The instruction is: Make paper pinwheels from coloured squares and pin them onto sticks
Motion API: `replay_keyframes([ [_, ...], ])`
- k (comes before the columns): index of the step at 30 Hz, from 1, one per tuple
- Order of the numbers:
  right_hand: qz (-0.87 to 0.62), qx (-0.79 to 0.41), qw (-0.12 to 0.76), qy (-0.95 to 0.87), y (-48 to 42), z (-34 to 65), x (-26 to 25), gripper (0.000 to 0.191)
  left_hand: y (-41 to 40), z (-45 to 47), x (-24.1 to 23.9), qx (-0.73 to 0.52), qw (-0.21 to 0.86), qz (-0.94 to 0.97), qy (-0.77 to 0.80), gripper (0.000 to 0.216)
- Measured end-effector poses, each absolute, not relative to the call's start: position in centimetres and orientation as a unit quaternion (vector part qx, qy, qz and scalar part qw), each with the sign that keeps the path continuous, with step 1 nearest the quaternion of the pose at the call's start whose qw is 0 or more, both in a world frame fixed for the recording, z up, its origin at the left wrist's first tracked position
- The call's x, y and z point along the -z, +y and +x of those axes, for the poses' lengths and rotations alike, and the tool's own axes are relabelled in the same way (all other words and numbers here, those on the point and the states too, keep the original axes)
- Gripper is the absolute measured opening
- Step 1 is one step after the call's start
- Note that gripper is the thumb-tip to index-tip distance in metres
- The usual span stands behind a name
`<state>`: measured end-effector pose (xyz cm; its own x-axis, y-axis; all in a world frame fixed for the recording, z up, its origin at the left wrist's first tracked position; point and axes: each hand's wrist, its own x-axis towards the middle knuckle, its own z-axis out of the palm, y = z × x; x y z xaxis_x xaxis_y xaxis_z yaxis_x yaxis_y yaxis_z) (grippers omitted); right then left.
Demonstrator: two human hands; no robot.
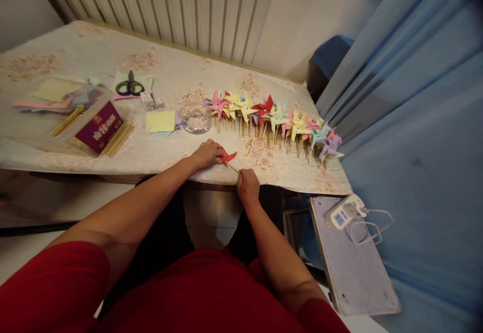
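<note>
Near the table's front edge, my left hand [207, 155] is closed on a red paper pinwheel [228, 156], its fingers covering part of the folded blades. A thin wooden stick [233, 168] runs from the pinwheel down to the right. My right hand [248, 186] is closed round the lower end of that stick. Just behind my hands sits a clear round dish [196, 120] of small shiny pins. To the right of it lies a long row of finished paper pinwheels [279, 116] in several colours, their sticks pointing toward me.
Left of the dish lie yellow paper squares [160, 121], small boxes [151, 101] and black scissors [130, 85] on more paper. A clear plastic box [85, 121] has wooden sticks [118, 138] beside it. At right, a white power strip [345, 212] with a cable rests on a stool [356, 267].
</note>
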<state>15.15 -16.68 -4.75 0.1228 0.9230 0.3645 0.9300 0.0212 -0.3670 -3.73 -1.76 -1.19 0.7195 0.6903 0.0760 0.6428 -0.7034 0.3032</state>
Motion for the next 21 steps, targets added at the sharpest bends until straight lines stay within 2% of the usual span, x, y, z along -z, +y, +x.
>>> replay_keyframes([
  [21, -0.660, -0.008, 0.329, -0.675, -16.89, 15.11, 4.96, 0.023, -1.97, -3.62, 1.33, -0.104, 0.140, 0.920, 0.350, 0.024],
])
